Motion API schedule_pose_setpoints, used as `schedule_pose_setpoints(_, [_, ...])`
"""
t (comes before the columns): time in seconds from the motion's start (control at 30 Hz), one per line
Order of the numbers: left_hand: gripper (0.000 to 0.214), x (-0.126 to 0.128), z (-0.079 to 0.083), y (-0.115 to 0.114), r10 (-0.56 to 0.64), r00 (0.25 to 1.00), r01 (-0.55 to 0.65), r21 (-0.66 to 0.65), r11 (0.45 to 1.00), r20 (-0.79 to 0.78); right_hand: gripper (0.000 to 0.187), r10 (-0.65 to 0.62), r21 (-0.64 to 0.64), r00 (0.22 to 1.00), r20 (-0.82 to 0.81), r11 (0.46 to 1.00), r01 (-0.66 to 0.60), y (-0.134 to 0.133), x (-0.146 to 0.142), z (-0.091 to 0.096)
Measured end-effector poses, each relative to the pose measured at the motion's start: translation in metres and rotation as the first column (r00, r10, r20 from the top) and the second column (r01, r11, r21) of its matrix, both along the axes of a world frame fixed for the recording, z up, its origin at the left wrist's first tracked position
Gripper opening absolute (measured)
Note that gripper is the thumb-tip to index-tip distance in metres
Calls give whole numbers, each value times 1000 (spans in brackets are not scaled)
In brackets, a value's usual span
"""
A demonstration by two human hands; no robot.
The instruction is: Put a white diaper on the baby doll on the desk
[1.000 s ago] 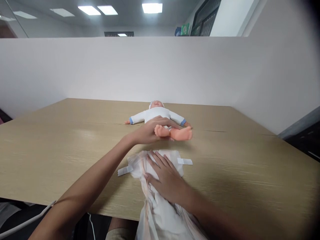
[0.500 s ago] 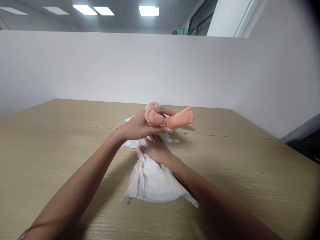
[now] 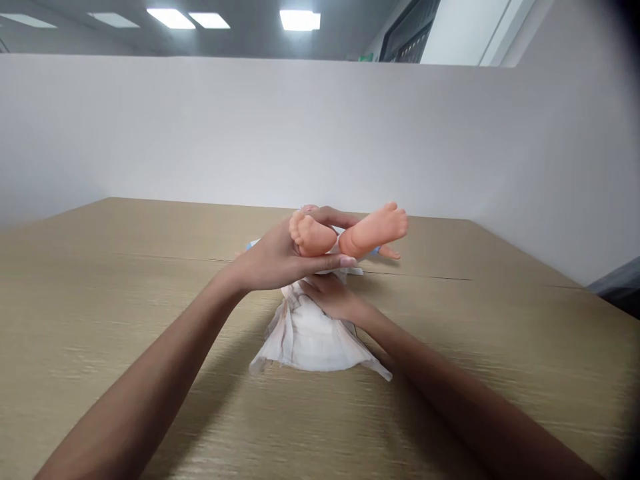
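A baby doll (image 3: pixel 377 230) lies on its back, head away from me, feet raised toward me. My left hand (image 3: pixel 273 257) is closed around its lower legs, thumb below and fingers above, near the ankles. Beneath the lifted legs, my right hand (image 3: pixel 333 295) rests on a white diaper (image 3: pixel 325 343), fingers stretched out with their tips partly hidden. The diaper lies unfolded, its wide ruffled end spread toward me and its far part under the doll. Most of the doll's body and head is hidden behind my left hand.
The wood-grain table (image 3: pixel 150 373) has a seam running across it behind the doll. A white partition wall (image 3: pixel 225 127) rises along the far side and continues at the right. Something dark (image 3: pixel 620 287) stands beyond the right edge.
The doll's feet have come up slightly and moved right with my left hand. My right hand has slid farther under the legs, and the diaper's near end has shifted away from me.
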State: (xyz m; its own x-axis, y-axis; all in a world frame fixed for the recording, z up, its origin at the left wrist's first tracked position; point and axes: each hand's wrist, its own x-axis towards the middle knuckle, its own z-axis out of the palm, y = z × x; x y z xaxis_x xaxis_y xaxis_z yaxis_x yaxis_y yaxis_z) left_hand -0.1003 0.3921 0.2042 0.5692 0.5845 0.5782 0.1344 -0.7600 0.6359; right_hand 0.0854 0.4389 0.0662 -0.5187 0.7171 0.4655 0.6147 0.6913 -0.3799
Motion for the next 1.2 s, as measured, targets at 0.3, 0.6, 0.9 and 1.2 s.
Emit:
schedule_pose_setpoints(0.3, [41, -2, -25, -20, 39, 997, -49, -134, 990, -74, 39, -218, -42, 947, -235, 976, 214, -94, 100, -8])
schedule_pose_setpoints(0.6, [38, -6, -52, -48, 37, 992, -47, -77, 996, -118, 76, -34, 45, 971, -236, 998, 46, -107, 60, 26])
schedule_pose_setpoints(0.9, [40, -68, -75, -60, 97, 910, -58, 108, 992, -404, 46, 137, 47, 990, -24, 990, -136, -94, 99, 36])
schedule_pose_setpoints(1.2, [78, -94, -136, -59, 86, 885, -12, 162, 987, -458, 46, 226, 74, 957, 182, 967, -243, -85, 125, 5])
